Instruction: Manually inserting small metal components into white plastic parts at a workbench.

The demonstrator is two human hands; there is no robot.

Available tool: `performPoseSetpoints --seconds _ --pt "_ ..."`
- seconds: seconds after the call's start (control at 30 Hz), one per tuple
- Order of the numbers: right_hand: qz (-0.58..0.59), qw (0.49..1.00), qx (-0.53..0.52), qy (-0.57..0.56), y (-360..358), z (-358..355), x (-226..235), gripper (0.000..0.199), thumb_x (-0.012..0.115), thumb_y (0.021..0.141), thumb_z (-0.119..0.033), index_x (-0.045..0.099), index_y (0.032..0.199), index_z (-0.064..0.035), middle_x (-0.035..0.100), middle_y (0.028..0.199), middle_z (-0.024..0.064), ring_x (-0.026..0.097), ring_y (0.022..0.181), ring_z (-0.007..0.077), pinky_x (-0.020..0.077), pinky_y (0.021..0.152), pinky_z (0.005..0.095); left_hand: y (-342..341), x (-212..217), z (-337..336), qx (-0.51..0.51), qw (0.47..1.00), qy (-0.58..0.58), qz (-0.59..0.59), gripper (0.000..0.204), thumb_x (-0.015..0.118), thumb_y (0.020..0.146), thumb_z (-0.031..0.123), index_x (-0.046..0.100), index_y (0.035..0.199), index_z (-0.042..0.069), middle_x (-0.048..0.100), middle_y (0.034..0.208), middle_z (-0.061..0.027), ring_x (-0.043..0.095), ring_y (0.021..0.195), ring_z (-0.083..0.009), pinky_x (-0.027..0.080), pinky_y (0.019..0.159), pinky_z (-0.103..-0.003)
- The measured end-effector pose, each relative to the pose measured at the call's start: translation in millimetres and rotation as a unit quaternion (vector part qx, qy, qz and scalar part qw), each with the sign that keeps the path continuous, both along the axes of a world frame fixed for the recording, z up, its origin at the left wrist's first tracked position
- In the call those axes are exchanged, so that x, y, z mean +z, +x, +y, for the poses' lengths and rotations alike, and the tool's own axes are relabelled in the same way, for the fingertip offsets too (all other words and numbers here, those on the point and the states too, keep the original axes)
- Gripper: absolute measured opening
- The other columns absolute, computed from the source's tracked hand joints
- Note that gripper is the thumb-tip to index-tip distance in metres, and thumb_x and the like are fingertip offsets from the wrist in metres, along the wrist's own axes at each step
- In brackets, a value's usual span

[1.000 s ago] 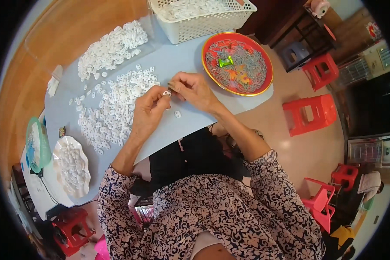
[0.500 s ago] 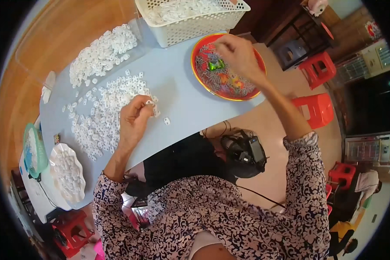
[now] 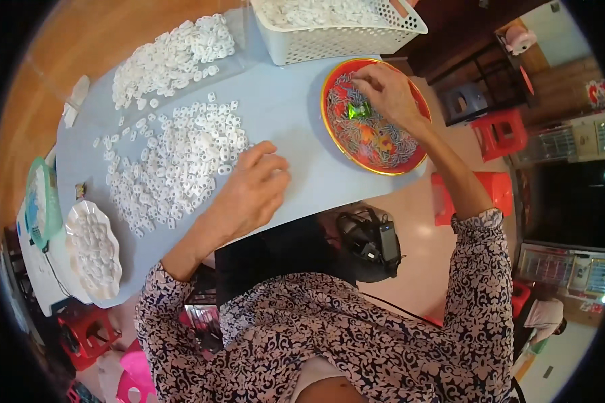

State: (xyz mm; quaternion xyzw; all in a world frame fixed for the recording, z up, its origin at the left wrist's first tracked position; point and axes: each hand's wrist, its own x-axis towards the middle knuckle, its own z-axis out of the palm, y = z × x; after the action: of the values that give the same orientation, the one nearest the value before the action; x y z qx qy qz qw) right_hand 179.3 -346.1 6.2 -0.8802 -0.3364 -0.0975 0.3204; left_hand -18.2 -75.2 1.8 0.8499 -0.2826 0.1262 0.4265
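Note:
My left hand (image 3: 250,193) is over the table's front edge, beside the right side of a spread of small white plastic pieces with holes (image 3: 175,161). Its fingers are curled, and whatever lies inside them is hidden. At the right, my right hand (image 3: 391,99) reaches into a red round tray with a yellow rim (image 3: 326,117). Thumb and forefinger come together just above many small grey screws (image 3: 396,148) in it; I cannot make out anything between the fingertips. A shiny green wrapped item (image 3: 358,110) lies among the screws, near those fingertips.
Behind the spread, a clear bin holds a heap of white pieces (image 3: 175,57). A white perforated basket (image 3: 343,43) stands at the back. At the left are a scalloped white dish (image 3: 113,269) and a green basket (image 3: 52,221). Red stools (image 3: 474,195) stand beyond the table.
My left hand has shifted right, off the spread, its fingers now turned downward; the white piece in its fingertips no longer shows. My right hand has lowered toward the screws. The whole view has tilted slightly.

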Motion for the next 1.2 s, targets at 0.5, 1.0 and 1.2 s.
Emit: performPoseSetpoints --seconds 0.5,1.0,1.2 --pt "-0.043 0.994 0.016 -0.100 -31.6 -41.6 2.2 0.015 0.068 0.077 -0.017 0.059 0.079 -0.0047 0.059 0.082 0.0055 0.053 0.076 0.0272 0.0412 0.073 0.0404 8.9 -12.8 35.4 0.083 0.979 0.165 -0.081 0.013 0.059 0.070 -0.002 0.052 0.082 0.000 0.048 0.093 -0.0137 0.049 0.092 -0.0312 0.042 0.081 -0.040" --pt "0.057 0.968 0.067 -0.233 -44.0 4.0 29.2 0.060 0.076 0.070 -0.031 0.055 0.121 -0.0082 0.052 0.121 0.0115 0.051 0.112 0.0290 0.0410 0.095 0.0383 -5.6 -7.9 35.0 0.093 0.983 0.111 -0.114 0.022 0.062 0.069 -0.007 0.055 0.088 0.000 0.051 0.090 -0.0122 0.050 0.099 -0.0317 0.044 0.084 -0.039" --pt "0.086 0.977 0.104 -0.167 -29.9 -1.1 18.1 0.033 0.073 0.072 -0.013 0.063 0.104 -0.0055 0.057 0.102 0.0089 0.059 0.088 0.0219 0.0492 0.076 0.0326 -6.0 -8.9 28.3 0.085 0.986 0.097 -0.102 0.022 0.063 0.070 -0.008 0.056 0.090 -0.001 0.052 0.088 -0.0122 0.051 0.100 -0.0323 0.045 0.083 -0.038"
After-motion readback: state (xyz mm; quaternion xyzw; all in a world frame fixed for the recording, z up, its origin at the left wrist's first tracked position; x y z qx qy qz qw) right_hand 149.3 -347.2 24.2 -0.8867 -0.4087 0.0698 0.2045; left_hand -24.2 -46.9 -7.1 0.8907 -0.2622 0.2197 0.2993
